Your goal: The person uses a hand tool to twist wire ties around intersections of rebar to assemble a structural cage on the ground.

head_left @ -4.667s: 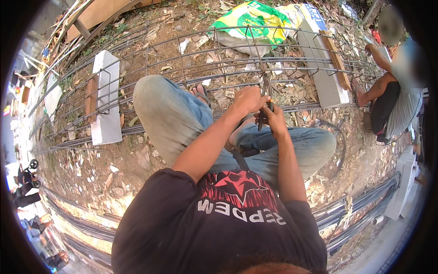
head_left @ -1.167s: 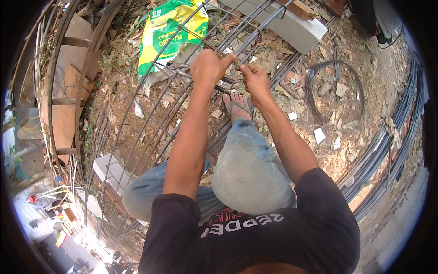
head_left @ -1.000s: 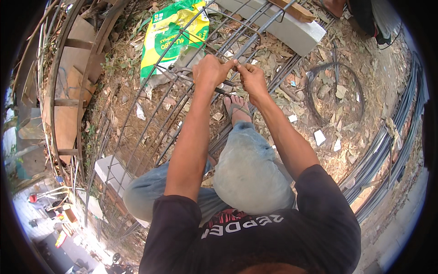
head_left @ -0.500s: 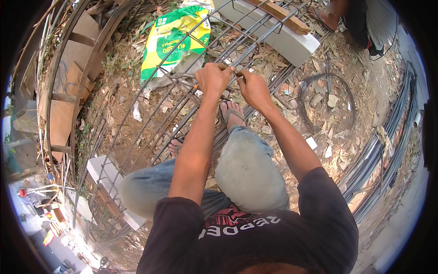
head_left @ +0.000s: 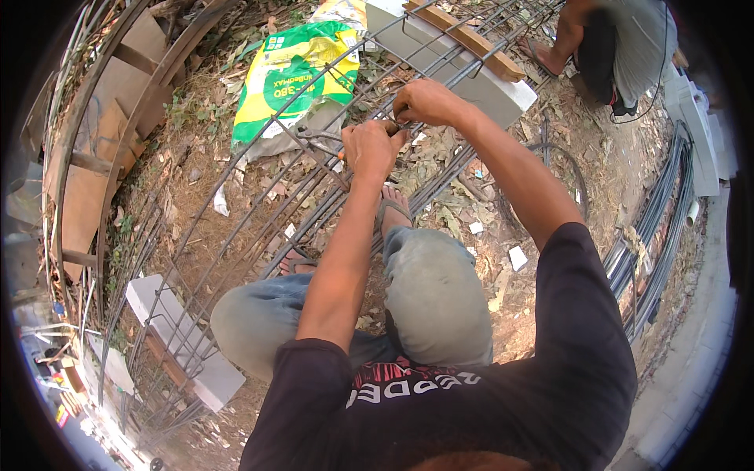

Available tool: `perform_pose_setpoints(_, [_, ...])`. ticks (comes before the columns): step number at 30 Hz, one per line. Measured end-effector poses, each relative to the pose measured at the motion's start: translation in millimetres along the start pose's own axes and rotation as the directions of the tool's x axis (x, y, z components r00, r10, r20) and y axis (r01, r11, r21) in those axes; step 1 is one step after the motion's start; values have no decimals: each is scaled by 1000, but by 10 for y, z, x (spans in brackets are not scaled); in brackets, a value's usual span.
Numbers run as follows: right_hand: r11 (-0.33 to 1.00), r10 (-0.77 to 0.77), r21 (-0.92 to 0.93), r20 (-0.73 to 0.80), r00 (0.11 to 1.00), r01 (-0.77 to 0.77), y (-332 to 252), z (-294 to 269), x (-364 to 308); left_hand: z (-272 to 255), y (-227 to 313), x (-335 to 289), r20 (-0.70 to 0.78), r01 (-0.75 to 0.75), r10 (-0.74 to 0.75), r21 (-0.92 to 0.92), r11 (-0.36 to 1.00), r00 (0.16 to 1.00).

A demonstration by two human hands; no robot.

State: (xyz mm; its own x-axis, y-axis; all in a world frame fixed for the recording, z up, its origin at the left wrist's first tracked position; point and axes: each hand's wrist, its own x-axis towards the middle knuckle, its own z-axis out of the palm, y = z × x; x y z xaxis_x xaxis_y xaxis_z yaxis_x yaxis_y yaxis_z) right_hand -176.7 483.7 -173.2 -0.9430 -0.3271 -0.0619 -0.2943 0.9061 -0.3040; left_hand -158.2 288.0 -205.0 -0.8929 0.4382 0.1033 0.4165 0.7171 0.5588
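Thin steel bars form a long rebar cage [head_left: 272, 118] running diagonally between my hands and legs. My left hand [head_left: 371, 149] is closed at the cage, thumb and fingers pinched together toward the right. Just beyond it, my right hand [head_left: 424, 104] is bent over a bar with its fingers curled down and pinched. The fingertips of both hands nearly meet; whatever small thing they grip is hidden. A small orange-tipped tool end [head_left: 341, 155] shows beside my left hand; the rest is hard to make out.
Pale blocks prop the cage at the far end [head_left: 503, 93] and near left [head_left: 218, 382]; a wooden strip [head_left: 471, 43] lies on the far one. Beyond the cage is a green-yellow bag [head_left: 294, 74]. Wire coil [head_left: 583, 177], rod bundle [head_left: 656, 228] and another person's leg [head_left: 640, 59] are right.
My right hand has moved up and left over the bar, its elbow swinging outward. My left hand has dropped slightly and stays pinched. The view has shifted a little.
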Motion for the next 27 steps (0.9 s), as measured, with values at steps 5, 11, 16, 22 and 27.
perform_pose_setpoints(5, [958,-146,-275,-236,961,78,-60,126,-40,90,42,-33,-108,-7,8,14,1000,994])
perform_pose_setpoints(11, [980,200,5,-5,980,-200,-34,376,-66,52,67,-45,-127,-13,6,-49,999,992])
perform_pose_setpoints(16, [988,90,-99,-236,968,-116,-144,518,-211,81,37,-42,-159,-40,29,-63,997,987])
perform_pose_setpoints(22, [917,384,147,-573,724,-371,-512,942,-739,185,-36,-43,-177,-26,25,-1,1000,984])
perform_pose_setpoints(27, [961,187,-69,-555,810,-269,-550,1039,-870,224,-55,-42,-189,-46,49,23,999,981])
